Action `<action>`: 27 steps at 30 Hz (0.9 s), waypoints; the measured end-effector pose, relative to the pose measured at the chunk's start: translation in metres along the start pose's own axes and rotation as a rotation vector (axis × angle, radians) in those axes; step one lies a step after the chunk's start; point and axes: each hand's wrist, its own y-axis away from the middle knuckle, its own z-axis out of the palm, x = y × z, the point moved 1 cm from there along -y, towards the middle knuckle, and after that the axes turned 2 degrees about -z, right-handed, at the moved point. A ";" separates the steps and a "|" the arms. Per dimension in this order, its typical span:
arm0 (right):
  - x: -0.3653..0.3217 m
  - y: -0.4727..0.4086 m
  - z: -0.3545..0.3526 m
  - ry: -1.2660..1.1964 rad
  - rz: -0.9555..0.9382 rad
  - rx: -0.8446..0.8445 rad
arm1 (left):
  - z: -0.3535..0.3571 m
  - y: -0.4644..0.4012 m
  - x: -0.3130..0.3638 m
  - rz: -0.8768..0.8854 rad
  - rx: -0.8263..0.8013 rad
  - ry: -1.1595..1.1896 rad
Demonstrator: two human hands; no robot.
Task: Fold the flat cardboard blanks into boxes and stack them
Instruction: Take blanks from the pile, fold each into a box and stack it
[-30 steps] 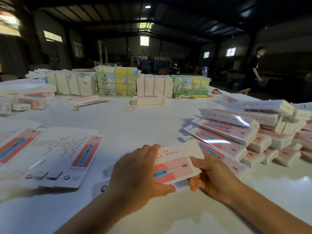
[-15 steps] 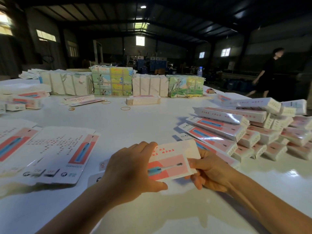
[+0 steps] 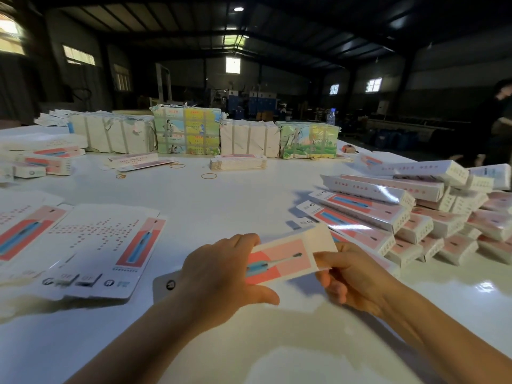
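I hold a cardboard blank (image 3: pixel 285 259), white with a pink panel and a blue toothbrush print, just above the white table (image 3: pixel 249 200). My left hand (image 3: pixel 221 275) grips its left end, thumb underneath. My right hand (image 3: pixel 352 275) pinches its right end. One flap with a round logo (image 3: pixel 166 284) sticks out past my left wrist. Flat blanks (image 3: pixel 91 245) lie spread at the left. A pile of folded boxes (image 3: pixel 393 212) rises at the right, close behind my right hand.
Strapped bundles of blanks (image 3: pixel 188 131) line the table's far side, with a small stack (image 3: pixel 238 162) in front. Rubber bands (image 3: pixel 209 176) lie loose mid-table. More boxes (image 3: pixel 47 159) sit far left. A person (image 3: pixel 496 126) stands at the far right edge.
The blank has tilted so its dotted white panel faces away and the pink panel shows. My right hand has shifted its grip on the right end. The person behind has walked right.
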 end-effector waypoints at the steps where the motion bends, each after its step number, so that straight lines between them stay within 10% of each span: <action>1: -0.001 -0.001 -0.001 -0.054 -0.047 0.059 | 0.001 -0.001 -0.002 -0.028 0.015 0.022; 5: 0.005 0.009 -0.004 0.177 -0.532 0.400 | -0.001 -0.001 -0.009 -0.154 0.035 0.124; 9: 0.016 0.015 0.017 0.512 -0.750 0.313 | -0.003 -0.001 -0.006 -0.162 0.019 0.156; 27: 0.017 0.013 0.027 0.459 -0.464 0.281 | 0.006 0.003 0.011 -0.146 -0.026 -0.045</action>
